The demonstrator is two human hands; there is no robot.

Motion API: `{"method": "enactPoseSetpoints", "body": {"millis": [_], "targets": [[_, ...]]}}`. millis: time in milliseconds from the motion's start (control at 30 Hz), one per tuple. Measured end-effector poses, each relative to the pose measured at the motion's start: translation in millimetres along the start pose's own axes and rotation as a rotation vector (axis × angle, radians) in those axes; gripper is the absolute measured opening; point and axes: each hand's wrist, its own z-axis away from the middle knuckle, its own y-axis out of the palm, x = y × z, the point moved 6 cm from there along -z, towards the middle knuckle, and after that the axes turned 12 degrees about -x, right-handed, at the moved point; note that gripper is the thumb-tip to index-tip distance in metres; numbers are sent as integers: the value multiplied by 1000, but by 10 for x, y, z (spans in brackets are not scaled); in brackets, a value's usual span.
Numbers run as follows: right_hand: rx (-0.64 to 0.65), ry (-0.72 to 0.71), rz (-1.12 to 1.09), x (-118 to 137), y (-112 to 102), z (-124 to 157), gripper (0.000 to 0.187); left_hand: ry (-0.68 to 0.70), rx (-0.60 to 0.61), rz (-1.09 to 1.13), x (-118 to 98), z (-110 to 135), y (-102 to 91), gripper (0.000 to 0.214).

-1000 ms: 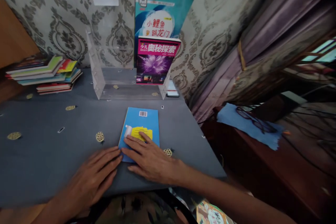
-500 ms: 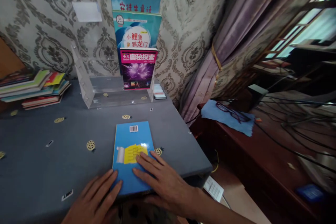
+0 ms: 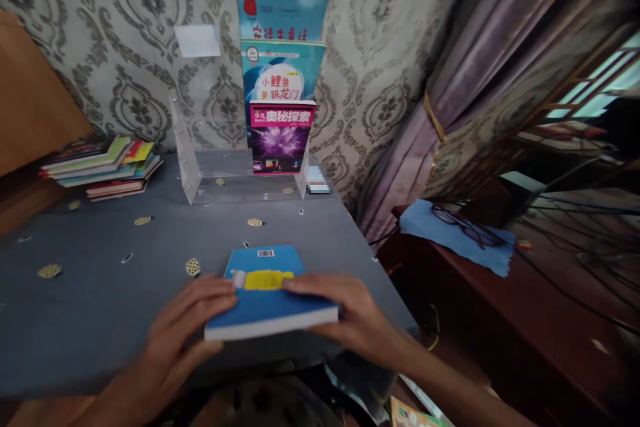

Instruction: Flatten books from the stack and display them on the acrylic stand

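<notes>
1. The right hand (image 3: 355, 313) pinches the blue book (image 3: 270, 307) at its near right corner, thumb on the cover and fingers beneath, probably so the weight rests on the fingers.
2. The left hand (image 3: 185, 320) grips the opposite side, fingers on top and thumb below the near left corner; two-sided support likely keeps the book steady.
3. The blue book lies between the hands over the front of the table (image 3: 125, 307), barcode side up, its white page edge facing the person. The near edge looks raised, seemingly to leave room for fingers underneath; I cannot tell whether the far edge touches the cloth.
4. Beyond it is a clear stand (image 3: 186, 153). The pink and purple book (image 3: 280, 140) leans at its right side, in front of two taller teal books (image 3: 283, 13), stepped apparently so every title shows.
5. Far left, a stack of books (image 3: 105, 167) lies flat, loosely piled.
6. Off to the right, glasses (image 3: 465, 230) rest on a blue cloth (image 3: 430, 230), perhaps to protect the lenses.
</notes>
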Motion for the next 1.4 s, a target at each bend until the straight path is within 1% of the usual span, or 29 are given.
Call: {"method": "enactPoseSetpoints", "body": {"millis": [67, 133, 233, 333, 400, 500, 567, 667, 767, 833, 867, 967, 1067, 1167, 1233, 1267, 1333, 1400], "targets": [[-107, 123, -87, -151, -36, -255, 34, -108, -50, 124, 92, -297, -12, 33], [-249, 235, -164, -344, -42, -486, 32, -282, -177, 223, 280, -559, 29, 42], [-392, 326, -249, -643, 35, -748, 36, -526, -356, 330, 627, -801, 217, 59], [-493, 370, -252, -925, 111, -863, 38, -663, -373, 464, 902, -909, 497, 66], [-507, 398, -265, -1089, 164, -871, 39, -729, -362, 555, 1028, -927, 644, 67], [-487, 450, -304, -1268, 226, -843, 43, -799, -350, 675, 1134, -929, 774, 69], [-480, 475, -327, -1318, 247, -833, 45, -823, -356, 720, 1172, -933, 809, 70], [-468, 511, -376, -1325, 290, -832, 46, -872, -372, 770, 1229, -918, 837, 68], [-461, 582, -425, -1362, 360, -793, 48, -979, -348, 812, 1303, -837, 877, 68], [-469, 625, -391, -1432, 386, -732, 47, -1056, -291, 808, 1349, -759, 887, 68], [-471, 638, -347, -1474, 390, -696, 46, -1085, -244, 793, 1366, -721, 883, 67], [-421, 637, -171, -1591, 398, -602, 40, -1145, -8, 686, 1407, -617, 853, 60], [-313, 619, -72, -1662, 442, -571, 36, -1155, 207, 568, 1456, -548, 787, 55], [-237, 596, -6, -1667, 458, -617, 33, -1093, 328, 406, 1534, -540, 698, 49], [-193, 576, 107, -1639, 421, -670, 33, -982, 364, 193, 1592, -580, 614, 43], [-160, 566, 193, -1619, 391, -694, 33, -899, 371, 67, 1610, -617, 568, 40], [-82, 546, 402, -1578, 315, -726, 31, -714, 359, -183, 1615, -707, 489, 33], [-29, 537, 598, -1541, 225, -736, 29, -539, 311, -367, 1587, -795, 454, 24]]}}
